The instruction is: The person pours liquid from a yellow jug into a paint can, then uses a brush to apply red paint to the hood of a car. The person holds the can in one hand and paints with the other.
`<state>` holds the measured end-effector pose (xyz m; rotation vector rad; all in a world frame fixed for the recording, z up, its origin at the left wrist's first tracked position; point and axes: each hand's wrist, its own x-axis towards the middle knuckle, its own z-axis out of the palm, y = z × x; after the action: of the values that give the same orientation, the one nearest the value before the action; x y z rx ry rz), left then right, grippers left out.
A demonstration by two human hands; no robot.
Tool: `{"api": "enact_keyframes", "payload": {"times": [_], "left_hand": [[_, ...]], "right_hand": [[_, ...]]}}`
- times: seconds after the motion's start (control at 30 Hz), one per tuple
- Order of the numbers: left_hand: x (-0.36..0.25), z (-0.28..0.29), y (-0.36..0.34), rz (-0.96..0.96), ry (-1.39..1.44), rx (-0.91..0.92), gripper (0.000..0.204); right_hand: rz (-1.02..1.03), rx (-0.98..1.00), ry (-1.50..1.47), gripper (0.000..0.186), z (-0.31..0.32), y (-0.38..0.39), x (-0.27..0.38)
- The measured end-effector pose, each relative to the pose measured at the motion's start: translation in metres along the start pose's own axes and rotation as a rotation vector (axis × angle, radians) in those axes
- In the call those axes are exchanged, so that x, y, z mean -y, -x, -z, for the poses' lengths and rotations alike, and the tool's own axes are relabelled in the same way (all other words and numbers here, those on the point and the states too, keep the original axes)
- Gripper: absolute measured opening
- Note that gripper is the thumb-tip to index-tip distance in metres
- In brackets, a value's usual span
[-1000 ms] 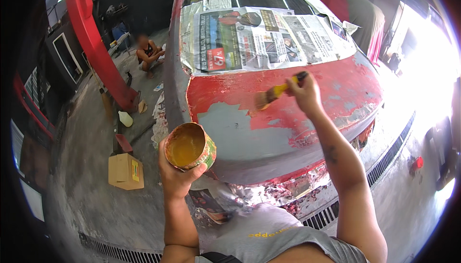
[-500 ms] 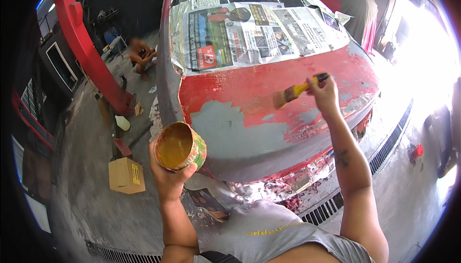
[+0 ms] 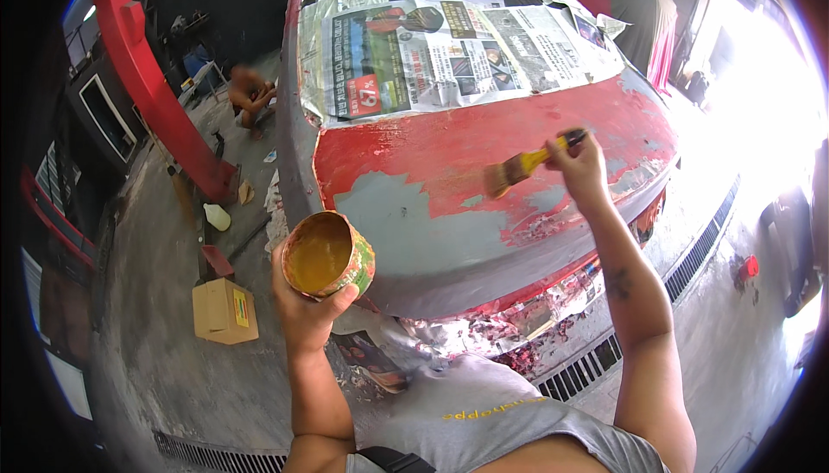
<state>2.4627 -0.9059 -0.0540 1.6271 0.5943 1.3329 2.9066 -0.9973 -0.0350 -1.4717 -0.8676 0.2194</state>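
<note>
My left hand [image 3: 306, 309] is closed round a paint-smeared tin can [image 3: 361, 267], tilted so that the yellowish-brown liquid [image 3: 318, 264] inside shows. In my right hand [image 3: 577, 166] is a paintbrush [image 3: 537, 158] with a yellow and black handle, gripped with its bristles pointing left. The bristles are over the car's trunk lid [image 3: 432, 158]; whether they touch it I cannot tell. Red paint covers much of that panel, with a large grey bare patch [image 3: 389, 222] at its left and smaller ones at its right. Newspaper sheets [image 3: 466, 54] cover the rear window.
A cardboard box [image 3: 223, 311] and a pale plastic jug [image 3: 218, 217] stand on the floor at left, near a red post [image 3: 155, 84]. Another person [image 3: 250, 97] crouches farther back. A floor grate [image 3: 583, 369] runs behind the car. A covered vehicle [image 3: 622, 15] is at far right.
The brush has shifted slightly left over the panel with my right hand. The can stays in my left hand, a little higher against the car. The whole view has shifted slightly.
</note>
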Motion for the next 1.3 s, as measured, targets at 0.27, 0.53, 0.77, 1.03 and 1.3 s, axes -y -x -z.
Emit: {"api": "enact_keyframes", "payload": {"times": [0.27, 0.53, 0.77, 1.03, 1.3], "left_hand": [[-0.003, -0.017, -0.001, -0.001, 0.035, 0.048, 0.097], [0.005, -0.007, 0.008, 0.024, 0.015, 0.015, 0.096], [0.009, -0.018, 0.003, 0.009, 0.011, 0.018, 0.097], [0.002, -0.019, 0.001, -0.031, 0.026, 0.014, 0.099], [0.005, -0.027, 0.0, -0.002, 0.044, 0.024, 0.098]], "right_hand": [[0.033, 0.151, -0.214, 0.031, -0.075, 0.025, 0.011], [0.07, 0.014, 0.149, 0.034, 0.009, -0.005, -0.01], [0.134, -0.105, 0.012, 0.033, 0.001, -0.044, -0.003], [0.117, -0.022, 0.404, 0.037, 0.025, -0.096, -0.015], [0.153, 0.203, -0.097, 0.036, -0.08, -0.043, 0.0]]}}
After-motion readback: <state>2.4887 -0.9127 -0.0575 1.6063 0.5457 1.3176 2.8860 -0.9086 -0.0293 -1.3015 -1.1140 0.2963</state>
